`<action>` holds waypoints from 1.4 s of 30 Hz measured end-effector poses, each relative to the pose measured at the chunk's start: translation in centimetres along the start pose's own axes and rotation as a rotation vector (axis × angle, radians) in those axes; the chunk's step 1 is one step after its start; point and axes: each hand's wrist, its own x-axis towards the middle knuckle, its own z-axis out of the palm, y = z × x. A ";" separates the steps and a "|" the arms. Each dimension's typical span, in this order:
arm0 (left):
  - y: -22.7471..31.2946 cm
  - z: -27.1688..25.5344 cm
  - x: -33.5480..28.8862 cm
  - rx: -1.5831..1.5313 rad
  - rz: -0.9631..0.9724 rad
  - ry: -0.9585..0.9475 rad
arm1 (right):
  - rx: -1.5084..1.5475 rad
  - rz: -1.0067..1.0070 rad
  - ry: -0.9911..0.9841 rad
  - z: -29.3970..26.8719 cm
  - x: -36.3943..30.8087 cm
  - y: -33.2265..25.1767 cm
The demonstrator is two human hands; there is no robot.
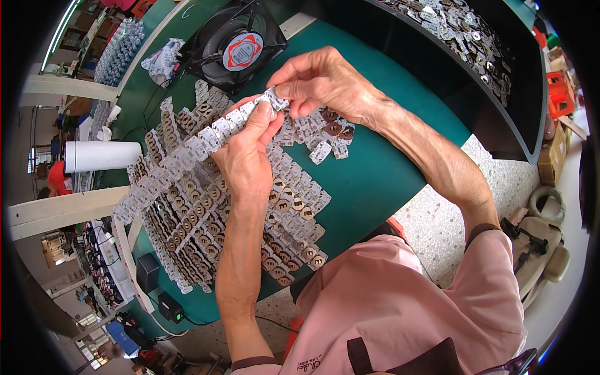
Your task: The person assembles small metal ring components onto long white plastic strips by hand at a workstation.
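Observation:
A long strip of small whitish, translucent plates (181, 160), linked or overlapping in a row, is held above the table, slanting from lower left to upper right. My left hand (250, 147) grips it near its upper end, thumb on top. At that end, the fingertips of my right hand (315, 84) pinch a single small plate (275, 99) against the strip. Below lie several similar strips with round brown metal-like discs (206, 212), laid side by side. Loose pieces (320, 152) of the same kind are scattered under my right hand.
A black fan (231, 50) stands at the table's far side beside a crumpled plastic bag (164, 61). At upper right, a large black bin (431, 53) holds many small parts. Black power adapters (170, 306) sit at the green table's (375, 187) left edge, near a white cylinder (103, 156).

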 end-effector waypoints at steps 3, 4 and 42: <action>0.0 0.0 0.1 0.003 0.002 -0.005 | -0.008 -0.006 0.007 0.0 0.0 0.0; 0.0 0.0 0.1 0.005 0.001 -0.008 | -0.001 0.000 0.017 0.1 0.0 -0.2; 0.1 0.1 0.0 -0.026 -0.015 -0.047 | 0.042 0.069 0.067 0.1 -0.4 -0.8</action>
